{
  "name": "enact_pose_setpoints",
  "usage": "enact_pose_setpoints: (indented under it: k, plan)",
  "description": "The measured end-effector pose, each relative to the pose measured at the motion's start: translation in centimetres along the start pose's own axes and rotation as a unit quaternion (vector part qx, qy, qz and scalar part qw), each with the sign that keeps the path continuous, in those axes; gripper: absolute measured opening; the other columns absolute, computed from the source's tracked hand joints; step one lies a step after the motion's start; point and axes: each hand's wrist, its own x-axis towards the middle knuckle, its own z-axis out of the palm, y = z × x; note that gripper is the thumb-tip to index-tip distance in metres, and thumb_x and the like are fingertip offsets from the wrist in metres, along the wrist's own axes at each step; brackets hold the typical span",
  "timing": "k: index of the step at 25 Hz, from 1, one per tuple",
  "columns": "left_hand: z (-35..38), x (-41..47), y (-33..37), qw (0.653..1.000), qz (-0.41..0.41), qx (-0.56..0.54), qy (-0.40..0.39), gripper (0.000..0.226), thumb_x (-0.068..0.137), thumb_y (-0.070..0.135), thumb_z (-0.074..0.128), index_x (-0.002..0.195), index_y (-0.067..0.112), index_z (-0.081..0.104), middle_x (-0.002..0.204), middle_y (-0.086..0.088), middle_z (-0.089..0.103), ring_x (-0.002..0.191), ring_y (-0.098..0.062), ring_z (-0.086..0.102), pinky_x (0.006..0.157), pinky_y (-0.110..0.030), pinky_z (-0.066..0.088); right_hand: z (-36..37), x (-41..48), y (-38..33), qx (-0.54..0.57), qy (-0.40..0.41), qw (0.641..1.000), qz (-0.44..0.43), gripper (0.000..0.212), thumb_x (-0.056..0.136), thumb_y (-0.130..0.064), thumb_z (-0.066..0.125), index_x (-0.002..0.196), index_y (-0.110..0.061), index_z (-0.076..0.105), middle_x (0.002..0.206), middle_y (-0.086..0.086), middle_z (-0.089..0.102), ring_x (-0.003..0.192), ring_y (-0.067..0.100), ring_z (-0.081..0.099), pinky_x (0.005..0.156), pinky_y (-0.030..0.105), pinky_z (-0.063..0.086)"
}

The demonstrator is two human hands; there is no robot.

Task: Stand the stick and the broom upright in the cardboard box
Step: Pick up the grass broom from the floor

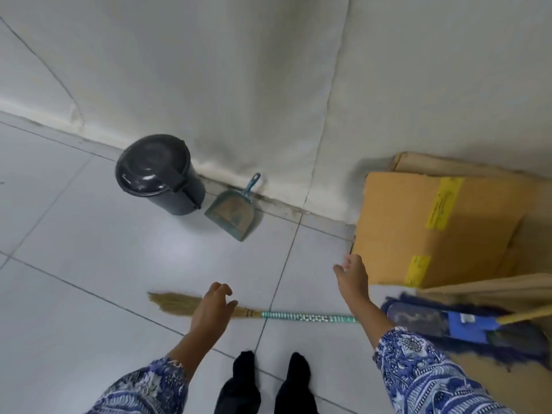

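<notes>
- Broom (209, 309) lies flat on the pale grey tiled floor (89, 234), its long axis running left to right just ahead of the person's dark-socked feet (268, 380)
- Straw bristles point left; the handle, wrapped in a green and white pattern, points right and passes behind the right forearm
- Cardboard box (424, 225) stands at the right against the white wall (239, 70), with yellow tape strips on its near face; more flat cardboard sits behind and beside it
- A mop (466, 321) with a blue head and dark fringe lies at the foot of the box, its pale wooden stick (525, 315) running off the right edge at a slight upward slant
- A dark lidded waste bin (158, 174) stands by the wall at the left, and just beside it a teal dustpan (231, 215) leans on the skirting, handle up
- Left hand (213, 309) hovers palm down over the neck of the broom where bristles meet handle, fingers loosely curled and spread, gripping nothing; whether it touches the broom cannot be told
- Right hand (352, 276) reaches forward with fingers spread and empty, just beside the lower left corner of the cardboard box
- Both forearms come from blue and white patterned sleeves (424, 369), and the hands are well apart
</notes>
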Motion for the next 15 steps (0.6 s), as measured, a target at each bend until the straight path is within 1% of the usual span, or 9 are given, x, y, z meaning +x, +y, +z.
enact_pose_setpoints:
  k: [2, 5, 7, 9, 11, 12, 13, 14, 15]
  plan:
    - [3.6, 4.9, -1.7, 1.000, 0.001, 0.004, -0.029, 0.023, 0.089, 0.018, 0.055, 0.109, 0.006, 0.054, 0.120, -0.010, 0.053, 0.095, -0.028, 0.060, 0.082, -0.041, 0.051, 4.2, 3.5, 4.1, 0.057, -0.005, 0.994, 0.091, 0.033, 0.085, -0.011, 0.053, 0.117, -0.004, 0.046, 0.100, 0.015, 0.057, 0.096, 0.036, 0.059, 0.081, 0.041, 0.048]
    - [9.6, 10.7, -3.7, 0.996, -0.067, -0.049, -0.033, 0.027, 0.089, 0.017, 0.057, 0.108, -0.001, 0.057, 0.119, -0.018, 0.058, 0.104, -0.032, 0.059, 0.087, -0.039, 0.047, 9.6, 7.9, 10.4, 0.178, -0.009, 0.958, 0.223, 0.023, 0.088, -0.007, 0.052, 0.109, -0.010, 0.044, 0.091, 0.014, 0.050, 0.078, 0.026, 0.053, 0.066, 0.033, 0.047]
    - [16.0, 14.7, -6.1, 0.991, -0.106, -0.056, -0.053, 0.028, 0.088, 0.015, 0.057, 0.106, -0.007, 0.057, 0.116, -0.025, 0.059, 0.104, -0.036, 0.057, 0.088, -0.040, 0.047, 14.2, 11.3, 16.4, 0.216, 0.001, 0.933, 0.288, 0.015, 0.088, -0.006, 0.052, 0.102, -0.007, 0.048, 0.083, 0.013, 0.047, 0.066, 0.020, 0.050, 0.062, 0.031, 0.047]
    - [22.1, 17.2, -8.1, 0.992, -0.075, -0.010, -0.100, 0.027, 0.088, 0.014, 0.056, 0.108, -0.003, 0.055, 0.118, -0.019, 0.055, 0.104, -0.033, 0.057, 0.087, -0.042, 0.047, 17.8, 13.8, 21.7, 0.248, 0.018, 0.903, 0.350, 0.002, 0.088, -0.005, 0.052, 0.088, -0.004, 0.053, 0.072, 0.010, 0.045, 0.061, 0.017, 0.046, 0.073, 0.035, 0.052]
    - [26.9, 19.2, -9.8, 0.988, -0.022, 0.051, -0.142, 0.028, 0.088, 0.015, 0.056, 0.112, 0.002, 0.053, 0.120, -0.013, 0.051, 0.107, -0.030, 0.055, 0.089, -0.042, 0.049, 20.3, 16.0, 26.2, 0.284, 0.040, 0.869, 0.403, 0.010, 0.087, -0.004, 0.054, 0.078, 0.000, 0.052, 0.069, 0.009, 0.042, 0.058, 0.016, 0.042, 0.073, 0.032, 0.052]
    - [29.2, 20.4, -10.8, 0.984, 0.015, 0.091, -0.150, 0.030, 0.088, 0.016, 0.057, 0.114, 0.003, 0.051, 0.122, -0.012, 0.050, 0.110, -0.029, 0.053, 0.090, -0.041, 0.048, 21.5, 17.0, 28.2, 0.301, 0.051, 0.854, 0.422, 0.010, 0.088, -0.003, 0.054, 0.086, 0.007, 0.053, 0.069, 0.009, 0.041, 0.058, 0.016, 0.040, 0.075, 0.031, 0.051]
    - [31.2, 21.4, -11.6, 0.975, 0.055, 0.145, -0.160, 0.033, 0.088, 0.017, 0.058, 0.117, 0.004, 0.049, 0.123, -0.011, 0.049, 0.113, -0.028, 0.051, 0.091, -0.040, 0.048, 22.6, 17.9, 30.2, 0.303, 0.050, 0.847, 0.433, 0.020, 0.089, -0.004, 0.051, 0.105, 0.010, 0.053, 0.070, 0.009, 0.040, 0.059, 0.016, 0.040, 0.084, 0.033, 0.051]
    - [32.8, 22.6, -12.2, 0.962, 0.088, 0.196, -0.166, 0.035, 0.087, 0.018, 0.058, 0.118, 0.005, 0.048, 0.123, -0.011, 0.049, 0.115, -0.027, 0.049, 0.091, -0.041, 0.048, 23.5, 18.8, 31.7, 0.302, 0.048, 0.846, 0.437, 0.033, 0.091, -0.006, 0.048, 0.122, 0.007, 0.047, 0.071, 0.007, 0.040, 0.060, 0.016, 0.040, 0.094, 0.037, 0.048]
    - [33.9, 23.7, -12.5, 0.951, 0.118, 0.230, -0.168, 0.037, 0.087, 0.019, 0.059, 0.119, 0.005, 0.046, 0.123, -0.010, 0.049, 0.116, -0.028, 0.049, 0.091, -0.042, 0.048, 24.2, 19.5, 32.7, 0.304, 0.050, 0.846, 0.435, 0.040, 0.091, -0.010, 0.048, 0.129, 0.005, 0.043, 0.071, 0.005, 0.041, 0.061, 0.015, 0.042, 0.099, 0.040, 0.045]
